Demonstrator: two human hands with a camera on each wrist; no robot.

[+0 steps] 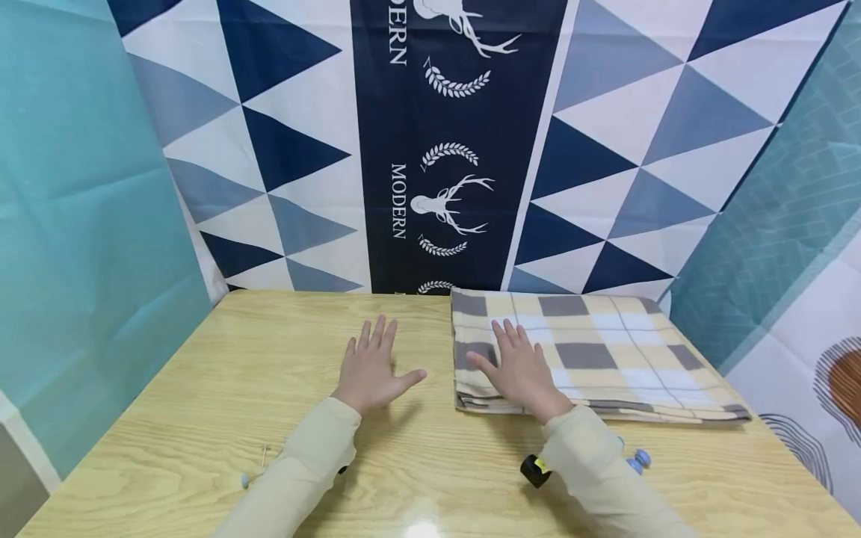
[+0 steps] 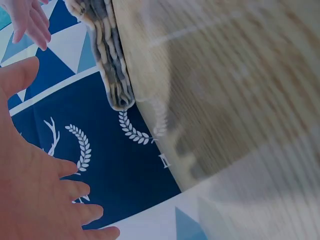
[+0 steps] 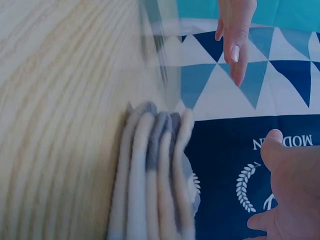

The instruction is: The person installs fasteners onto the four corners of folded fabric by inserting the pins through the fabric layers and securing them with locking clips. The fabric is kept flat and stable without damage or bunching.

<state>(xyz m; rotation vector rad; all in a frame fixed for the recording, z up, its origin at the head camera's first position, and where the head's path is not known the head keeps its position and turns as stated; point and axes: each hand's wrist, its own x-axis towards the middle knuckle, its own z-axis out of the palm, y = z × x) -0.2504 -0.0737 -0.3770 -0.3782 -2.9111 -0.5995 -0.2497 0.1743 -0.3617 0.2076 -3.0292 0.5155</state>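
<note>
My left hand (image 1: 372,371) hovers over the wooden table (image 1: 222,373), fingers spread and holding nothing. To its right, my right hand (image 1: 521,373) is spread out above the left part of a folded checked blanket (image 1: 632,351) in cream, white and grey. The right wrist view shows the stacked layers of the blanket's folded edge (image 3: 155,175), with the right hand (image 3: 297,192) apart from it. In the left wrist view, the left hand (image 2: 40,165) also has its fingers extended, and the blanket's edge (image 2: 111,65) lies beyond it.
Behind the table hangs a patterned cloth (image 1: 464,149) with triangles and deer heads. Small blue-ended items, one blue knob (image 1: 642,457) and another (image 1: 245,481), lie near the forearms. A black object (image 1: 534,472) shows at the right sleeve. Teal cloth (image 1: 87,187) hangs at the left.
</note>
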